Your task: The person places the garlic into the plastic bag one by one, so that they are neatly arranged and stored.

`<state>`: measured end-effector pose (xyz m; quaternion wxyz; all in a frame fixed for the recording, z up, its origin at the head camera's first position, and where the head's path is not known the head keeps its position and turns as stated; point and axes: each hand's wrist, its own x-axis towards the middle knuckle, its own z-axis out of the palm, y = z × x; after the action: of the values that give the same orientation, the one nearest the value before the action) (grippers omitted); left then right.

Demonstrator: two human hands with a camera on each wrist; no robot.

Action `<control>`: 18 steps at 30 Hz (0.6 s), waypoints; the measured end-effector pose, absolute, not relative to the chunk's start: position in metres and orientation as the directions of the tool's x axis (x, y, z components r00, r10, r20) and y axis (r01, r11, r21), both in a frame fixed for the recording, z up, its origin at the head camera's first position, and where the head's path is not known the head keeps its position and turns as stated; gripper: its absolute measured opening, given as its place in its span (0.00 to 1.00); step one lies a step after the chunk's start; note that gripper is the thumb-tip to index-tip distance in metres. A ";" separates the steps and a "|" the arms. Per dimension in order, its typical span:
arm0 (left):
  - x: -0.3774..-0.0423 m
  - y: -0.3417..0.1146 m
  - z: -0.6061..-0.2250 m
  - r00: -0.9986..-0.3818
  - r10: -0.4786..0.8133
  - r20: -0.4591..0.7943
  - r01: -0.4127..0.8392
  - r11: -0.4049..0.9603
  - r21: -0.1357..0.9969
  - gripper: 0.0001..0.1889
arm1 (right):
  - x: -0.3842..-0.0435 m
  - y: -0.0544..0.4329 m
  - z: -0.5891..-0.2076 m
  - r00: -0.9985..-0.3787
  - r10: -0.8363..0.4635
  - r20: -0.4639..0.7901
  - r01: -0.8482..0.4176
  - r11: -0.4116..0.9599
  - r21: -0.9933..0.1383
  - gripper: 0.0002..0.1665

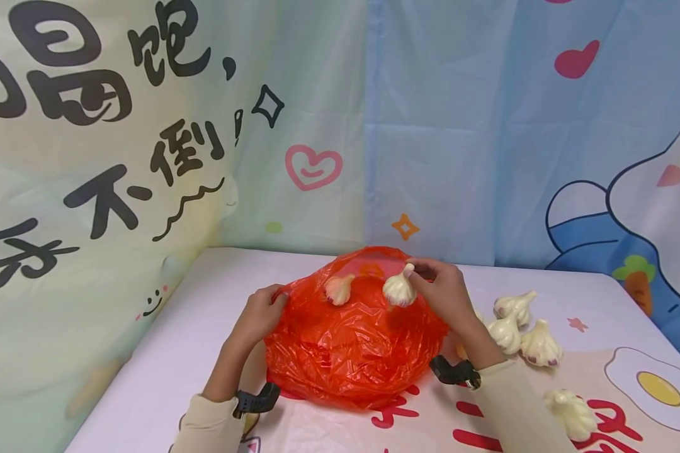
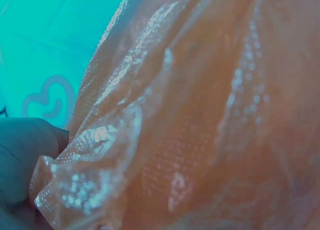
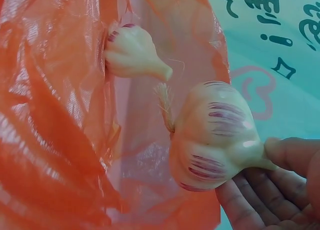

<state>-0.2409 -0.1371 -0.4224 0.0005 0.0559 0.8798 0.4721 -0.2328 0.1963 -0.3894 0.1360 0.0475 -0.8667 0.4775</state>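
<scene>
A red plastic bag (image 1: 351,362) sits on the table with its mouth spread wide. My left hand (image 1: 259,313) pinches the bag's left rim; in the left wrist view, the crinkled plastic (image 2: 165,120) fills most of the picture beside the thumb (image 2: 30,140). Between thumb and fingers, my right hand (image 1: 443,294) holds a garlic bulb (image 1: 399,290) by its stem, over the bag's opening. Purple streaks and a tuft of dry roots show on this garlic bulb (image 3: 215,137) in the right wrist view. Another garlic bulb (image 1: 339,290) lies inside the bag.
Several garlic bulbs (image 1: 541,344) are grouped right of the bag, partly behind the right forearm. One more bulb (image 1: 570,414) lies nearer the front right. A printed cloth covers the table (image 1: 181,327), and a printed curtain (image 1: 430,157) hangs behind it.
</scene>
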 end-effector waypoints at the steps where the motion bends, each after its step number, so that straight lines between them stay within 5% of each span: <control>1: -0.241 -0.137 -0.423 -0.994 0.099 0.053 0.099 0.547 0.831 0.15 | -0.235 0.194 -0.390 -0.959 0.046 0.279 -0.212 0.537 -0.817 0.20; 18: -0.241 -0.137 -0.422 -0.994 0.100 0.052 0.097 0.529 0.843 0.14 | -0.264 0.159 -0.404 -0.961 0.001 0.276 -0.228 0.561 -0.795 0.15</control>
<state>-0.2406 -0.1372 -0.4223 0.0013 0.0563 0.8745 0.4818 -0.2636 0.1586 -0.4039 0.1233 0.0649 -0.8749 0.4637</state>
